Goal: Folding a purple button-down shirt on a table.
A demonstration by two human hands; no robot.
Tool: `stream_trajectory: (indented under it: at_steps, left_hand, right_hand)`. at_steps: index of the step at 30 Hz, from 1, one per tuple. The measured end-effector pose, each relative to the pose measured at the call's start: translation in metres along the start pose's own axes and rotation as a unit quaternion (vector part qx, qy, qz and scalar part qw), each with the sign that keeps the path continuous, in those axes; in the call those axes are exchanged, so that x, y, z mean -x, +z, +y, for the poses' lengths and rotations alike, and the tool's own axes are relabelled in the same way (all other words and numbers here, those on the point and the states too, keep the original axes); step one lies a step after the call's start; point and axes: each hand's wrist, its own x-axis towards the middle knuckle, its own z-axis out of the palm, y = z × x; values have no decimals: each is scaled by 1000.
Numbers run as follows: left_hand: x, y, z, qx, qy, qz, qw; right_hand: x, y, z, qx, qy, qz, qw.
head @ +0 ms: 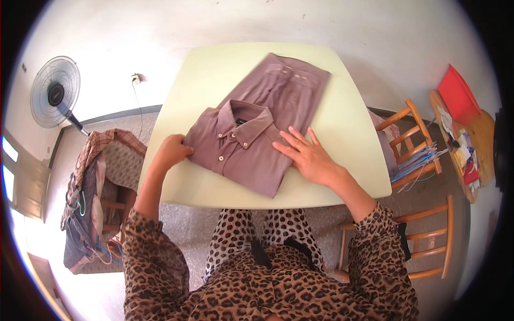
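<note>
A folded mauve button-down shirt [249, 160] lies front up on the pale yellow table [188, 76], its collar pointing away from me. Behind the collar stretches more mauve cloth [277, 86] with a band and small pale marks near its far end. Whether that cloth belongs to the shirt or is a separate garment, I cannot tell. My left hand [174, 150] pinches the shirt's left edge between thumb and fingers. On the right side, my right hand [307, 154] rests its spread fingers on the shirt without gripping it.
Clothes and hangers [86, 200] drape over a chair at left, near a standing fan [56, 92]. Several plastic hangers [417, 160] lie on a wooden chair [409, 132] at right. Another wooden chair [429, 232] stands nearer. A wooden side table [484, 136] holds a red object [457, 94] and small items.
</note>
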Motion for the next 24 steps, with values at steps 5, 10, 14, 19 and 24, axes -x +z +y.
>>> stream_trajectory:
  at_steps: [5, 10, 14, 19, 24]
  left_hand:
    - [94, -18, -13, 14, -60, -122, 991]
    - [97, -19, -13, -3, -17, 34, 999]
    - [50, 5, -36, 92, 97, 128, 983]
    - [26, 23, -41, 191, 40, 64, 979]
    - [19, 27, -37, 346, 61, 72, 933]
  right_hand:
    - [-8, -15, 15, -80, 72, -35, 994]
    - [-32, -4, 21, -260, 199, 147, 933]
    - [-59, 3, 17, -307, 200, 151, 918]
    - [-69, 11, 19, -344, 223, 108, 906]
    - [-70, 20, 9, -412, 230, 170, 865]
